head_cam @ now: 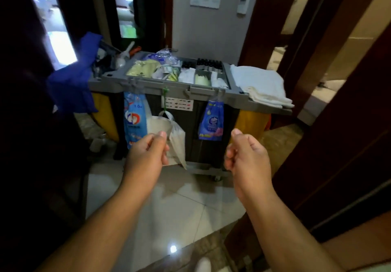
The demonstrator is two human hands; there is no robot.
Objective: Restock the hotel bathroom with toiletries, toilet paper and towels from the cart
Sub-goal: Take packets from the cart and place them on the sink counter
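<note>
Task looks barely begun: the cart [148, 86] stands fully loaded and nothing from it is in hand yet. Its long axis runs left-right across the view. The left hand [148, 153] and right hand [247, 155] hover before its near side, both w/ fingers curled in. The right grasps nothing. The left sits against a white bag [177, 142] hung from the rim, and it can't be told whether it pinches the bag or is merely in front of it. The towels [260, 85] lie folded flat in a stack on the cart's right end, long axis running from the far side toward the person, near corner overhanging. Small dark bottles [208, 62] stand upright, caps up, in the tray's back compartments. No toilet paper in view. Left to do, prob.: pick items, carry them to the bathroom, set them out.
</note>
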